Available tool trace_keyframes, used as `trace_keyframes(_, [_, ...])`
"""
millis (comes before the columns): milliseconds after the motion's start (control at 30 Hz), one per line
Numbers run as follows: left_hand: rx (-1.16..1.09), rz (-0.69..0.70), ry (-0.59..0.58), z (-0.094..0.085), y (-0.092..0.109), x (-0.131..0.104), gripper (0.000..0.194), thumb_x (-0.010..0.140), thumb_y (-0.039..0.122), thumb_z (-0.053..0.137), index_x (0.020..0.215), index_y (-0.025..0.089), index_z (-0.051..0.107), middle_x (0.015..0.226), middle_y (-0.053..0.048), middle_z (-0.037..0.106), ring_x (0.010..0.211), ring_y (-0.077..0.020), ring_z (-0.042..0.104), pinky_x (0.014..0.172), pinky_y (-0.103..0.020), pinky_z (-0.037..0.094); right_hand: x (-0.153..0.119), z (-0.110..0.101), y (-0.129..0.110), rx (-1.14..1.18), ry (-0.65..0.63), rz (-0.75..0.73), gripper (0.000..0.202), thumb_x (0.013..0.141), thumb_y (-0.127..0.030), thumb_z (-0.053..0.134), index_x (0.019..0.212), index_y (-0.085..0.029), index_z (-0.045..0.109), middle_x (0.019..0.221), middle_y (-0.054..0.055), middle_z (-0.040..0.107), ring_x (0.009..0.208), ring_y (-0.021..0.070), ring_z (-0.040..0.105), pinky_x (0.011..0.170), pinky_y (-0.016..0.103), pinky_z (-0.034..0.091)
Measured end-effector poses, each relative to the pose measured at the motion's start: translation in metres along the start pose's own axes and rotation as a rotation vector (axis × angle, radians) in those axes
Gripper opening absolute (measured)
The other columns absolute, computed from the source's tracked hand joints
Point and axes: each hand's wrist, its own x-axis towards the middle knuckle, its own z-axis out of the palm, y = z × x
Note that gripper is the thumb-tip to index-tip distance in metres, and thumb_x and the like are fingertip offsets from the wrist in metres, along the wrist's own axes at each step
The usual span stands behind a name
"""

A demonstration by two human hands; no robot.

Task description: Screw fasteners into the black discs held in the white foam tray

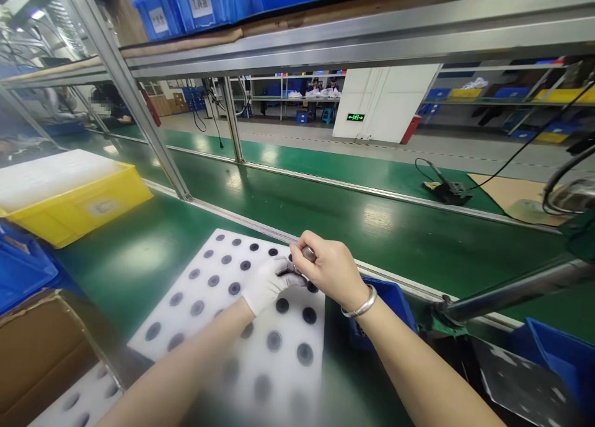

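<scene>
A white foam sheet (255, 312) with rows of round dark pieces lies on the green table. Over its far right part is my left hand (272, 283), in a white glove with grey fingertips; its fingers are pinched at a small item too hidden to name. Right beside it, my bare right hand (328, 267), with a metal bracelet at the wrist, is closed round a rounded metal tool (308, 253). The tool's lower end meets the left fingertips and is mostly hidden.
On the left are a yellow crate (83, 204) with white foam and an open cardboard box (46, 346). A blue bin (390, 297) sits right of the sheet. Metal frame posts (134, 111) rise behind. Another blue bin (553, 359) and a metal arm (502, 290) are at right.
</scene>
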Motion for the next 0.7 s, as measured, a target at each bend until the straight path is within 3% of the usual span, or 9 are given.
trace_keyframes(167, [0.392,0.036,-0.137,-0.013,-0.009,0.03,0.018,0.082,0.033,0.06,0.083,0.017,0.067,0.079,-0.003,0.067,0.083,-0.0235,0.061,0.077,-0.035,0.046,0.015,0.017,0.021,-0.234,-0.01,0.031,0.021,0.087,-0.032,0.051,0.07,-0.021,0.049,0.051,-0.005,0.053,0.047,0.0116,0.046,0.048,0.024,0.019])
trace_keyframes(267, [0.476,0.009,-0.173,-0.015,-0.014,0.042,0.02,0.084,0.033,0.057,0.091,0.017,0.068,0.086,-0.004,0.068,0.083,-0.0231,0.061,0.077,-0.035,0.045,0.022,0.021,0.03,-0.279,-0.03,0.06,0.021,0.087,-0.033,0.052,0.07,-0.021,0.05,0.051,-0.004,0.054,0.047,0.0125,0.047,0.048,0.025,0.019])
trace_keyframes(400, [0.24,-0.033,-0.193,-0.006,-0.007,0.037,0.026,0.084,0.039,0.057,0.096,0.019,0.068,0.088,-0.003,0.066,0.077,-0.0171,0.058,0.069,-0.027,0.044,0.019,0.014,0.036,-0.169,0.012,0.138,0.024,0.088,-0.035,0.05,0.068,-0.021,0.048,0.053,-0.004,0.054,0.048,0.0125,0.047,0.049,0.024,0.023])
trace_keyframes(500, [-0.042,-0.166,-0.203,-0.001,0.004,0.025,0.036,0.083,0.049,0.056,0.094,0.017,0.066,0.065,0.001,0.052,0.053,-0.0087,0.042,0.048,-0.021,0.032,0.01,0.005,0.041,0.045,0.071,0.253,0.028,0.087,-0.037,0.05,0.065,-0.021,0.045,0.053,-0.004,0.051,0.049,0.0113,0.044,0.05,0.023,0.027])
trace_keyframes(600, [-0.33,-0.297,-0.264,-0.005,0.016,0.016,0.041,0.085,0.053,0.053,0.087,0.013,0.062,0.055,0.006,0.03,0.044,-0.0049,0.021,0.04,-0.019,0.014,-0.003,0.003,0.045,0.326,0.128,0.413,0.033,0.085,-0.04,0.053,0.061,-0.02,0.045,0.051,-0.004,0.045,0.047,0.0102,0.04,0.048,0.022,0.029])
trace_keyframes(700, [-0.554,-0.4,-0.353,-0.013,0.025,0.012,0.038,0.087,0.049,0.053,0.097,0.012,0.061,0.056,0.008,0.023,0.042,-0.0037,0.013,0.037,-0.018,0.006,-0.018,0.007,0.046,0.757,0.156,0.65,0.034,0.081,-0.045,0.058,0.063,-0.019,0.047,0.049,-0.007,0.035,0.041,0.0076,0.029,0.038,0.02,0.02])
